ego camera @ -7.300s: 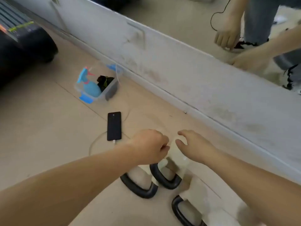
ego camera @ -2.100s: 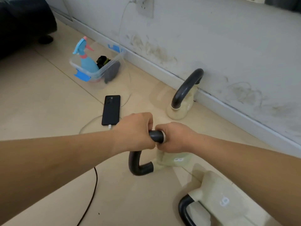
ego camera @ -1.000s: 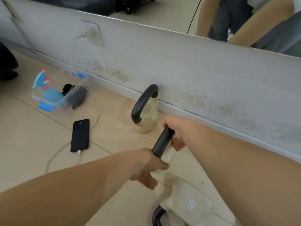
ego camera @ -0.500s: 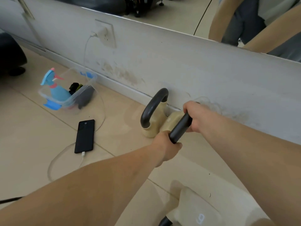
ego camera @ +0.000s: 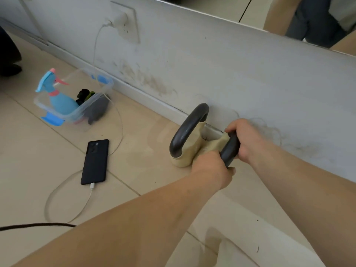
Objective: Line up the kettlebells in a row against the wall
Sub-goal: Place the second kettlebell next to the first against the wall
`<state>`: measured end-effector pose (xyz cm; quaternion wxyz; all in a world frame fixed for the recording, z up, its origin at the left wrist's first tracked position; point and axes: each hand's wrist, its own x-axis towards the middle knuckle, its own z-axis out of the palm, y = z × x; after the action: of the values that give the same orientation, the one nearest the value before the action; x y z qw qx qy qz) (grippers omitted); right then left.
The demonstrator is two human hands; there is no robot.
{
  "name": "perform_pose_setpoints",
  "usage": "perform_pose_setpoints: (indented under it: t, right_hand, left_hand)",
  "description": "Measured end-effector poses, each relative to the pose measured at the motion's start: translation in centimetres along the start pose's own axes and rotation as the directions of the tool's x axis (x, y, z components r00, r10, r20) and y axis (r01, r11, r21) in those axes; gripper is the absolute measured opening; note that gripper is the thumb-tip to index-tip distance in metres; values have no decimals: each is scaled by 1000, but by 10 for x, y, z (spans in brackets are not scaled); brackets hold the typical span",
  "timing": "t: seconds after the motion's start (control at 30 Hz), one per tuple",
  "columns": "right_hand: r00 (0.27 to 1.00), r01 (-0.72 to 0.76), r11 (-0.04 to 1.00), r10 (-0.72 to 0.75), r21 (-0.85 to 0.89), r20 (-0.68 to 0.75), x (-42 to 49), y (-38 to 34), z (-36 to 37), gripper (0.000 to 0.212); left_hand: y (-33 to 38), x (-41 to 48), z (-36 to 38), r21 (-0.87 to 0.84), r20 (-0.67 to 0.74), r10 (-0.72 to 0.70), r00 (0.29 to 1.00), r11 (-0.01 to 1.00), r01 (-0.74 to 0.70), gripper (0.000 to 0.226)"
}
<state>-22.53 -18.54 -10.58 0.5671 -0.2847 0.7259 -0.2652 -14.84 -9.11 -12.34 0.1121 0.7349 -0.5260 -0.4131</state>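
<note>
Two hands on second kettlebell point(ego camera: 215, 145): I see left hand point(ego camera: 212, 169) and right hand point(ego camera: 245, 138) wrapped round its black handle, bell at wall point(ego camera: 231, 74) touching first kettlebell point(ego camera: 187, 143). I judge it heavy, rigid; handle is only sound grip. Third bell point(ego camera: 240, 241) near, on floor.

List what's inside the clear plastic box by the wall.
The clear plastic box holds a blue spray bottle with a pink trigger, leaning, plus a black-and-green bundle and something dark grey against its wall. What lies underneath them is covered.
</note>
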Motion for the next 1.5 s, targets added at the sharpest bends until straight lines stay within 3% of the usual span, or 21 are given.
perform_pose_setpoints:
  t: [0.1,0.3,0.4,0.67,0.8,1.0,1.13,1.3,1.5]
  right_hand:
    - [1000,-6,998,5,-56,-20,0,-4,1,24]
    - [999,-33,979,24,-199,-46,-9,-16,9,15]
    - [999,-5,970,-7,-244,-45,-8,-15,20,17]
    - [990,-83,993,73,-82,-120,-2,-6,29,19]
    - [993,-39,990,23,-139,-117,-13,-5,24,18]
    - [998,54,974,-57,-221,-8,-20,-9,30,43]
    - [995,19,988,-33,-153,-93,-23,-11,37,16]
    - [994,6,988,-23,-154,-111,-18,-13,40,12]
    - [998,9,980,-22,-200,-64,-15,-15,33,39]
  left_hand:
    - [5,5,3,5,-32,-4,999,1000,4,36]
    - [3,0,14,-337,25,-126,992,933,127,35]
    - [-5,-4,20,-457,53,-102,993,882,115,34]
    - [-25,11,-27,-181,130,29,991,983,-5,21]
    - [-26,-5,-11,-245,53,62,997,968,-47,25]
    - [-21,-17,13,-381,-70,-42,997,925,12,29]
    - [-30,0,-12,-266,-33,20,999,964,-28,22]
    - [-31,5,-11,-258,-30,3,1000,966,-10,16]
    - [-20,1,5,-305,-47,-33,998,952,17,27]
